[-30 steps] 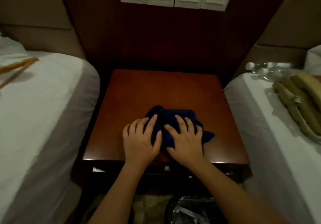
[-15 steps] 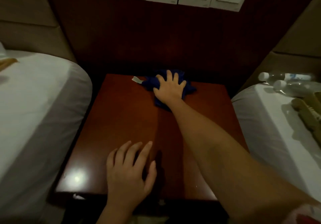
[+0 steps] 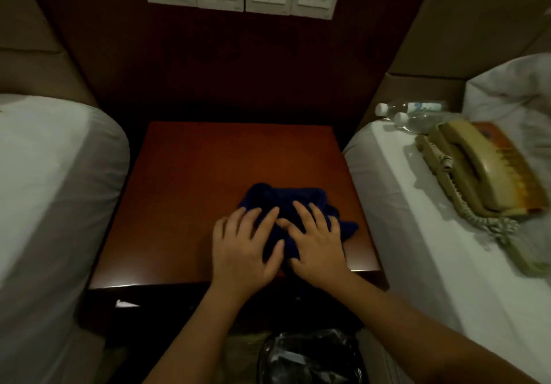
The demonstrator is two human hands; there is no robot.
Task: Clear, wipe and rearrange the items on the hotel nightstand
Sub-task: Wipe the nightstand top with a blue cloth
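Both hands flat on the blue cloth [image 3: 286, 204] at the near-right of the nightstand worktop [image 3: 208, 163]: left hand [image 3: 243, 246] and right hand [image 3: 317, 242] have fingers straight and spread, pressing down, gripping nothing, probably for even wiping pressure. Phone [image 3: 477, 169] and water bottles [image 3: 411, 112] lie on the right bed [image 3: 432, 264], likely parked so the top can be wiped.
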